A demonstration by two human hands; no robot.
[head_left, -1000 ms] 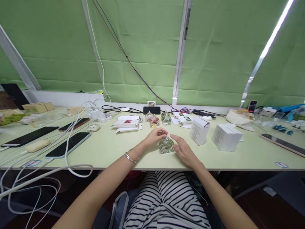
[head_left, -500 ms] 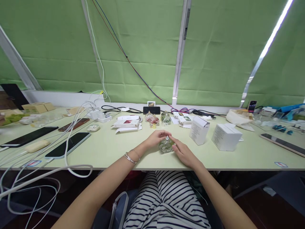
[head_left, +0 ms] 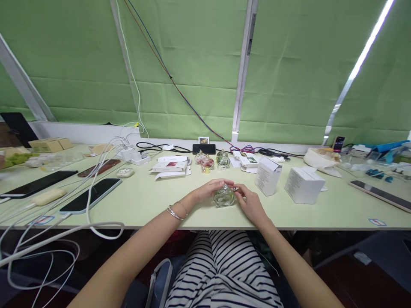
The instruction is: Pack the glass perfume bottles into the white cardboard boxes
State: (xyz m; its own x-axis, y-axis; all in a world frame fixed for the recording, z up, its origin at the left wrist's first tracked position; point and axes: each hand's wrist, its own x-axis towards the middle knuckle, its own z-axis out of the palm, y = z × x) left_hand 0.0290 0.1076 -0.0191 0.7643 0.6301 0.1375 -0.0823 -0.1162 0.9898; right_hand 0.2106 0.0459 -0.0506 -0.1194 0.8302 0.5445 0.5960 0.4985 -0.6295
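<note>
A clear glass perfume bottle (head_left: 224, 198) with a faint greenish tint and a metallic neck stands upright on the table, close to the front edge. My left hand (head_left: 208, 191) curves round its left side and back, the fingers reaching behind the neck. My right hand (head_left: 249, 202) is closed at the bottle's right shoulder, thumb and index finger against the glass. Beyond them are pinkish perfume bottles (head_left: 205, 161), a greenish bottle (head_left: 222, 159) and small yellow caps (head_left: 207, 170).
Two white boxes, a narrower box (head_left: 268, 176) and a wider box (head_left: 304, 185), stand right of my hands. Flattened white cartons (head_left: 171, 164) lie left of the bottles. Phones, including a blue-edged phone (head_left: 91, 196), and white cables (head_left: 96, 171) spread over the left side.
The bottle has turned so its broad face is towards me. My right fingers have moved off its top to its right shoulder; my left hand has shifted slightly.
</note>
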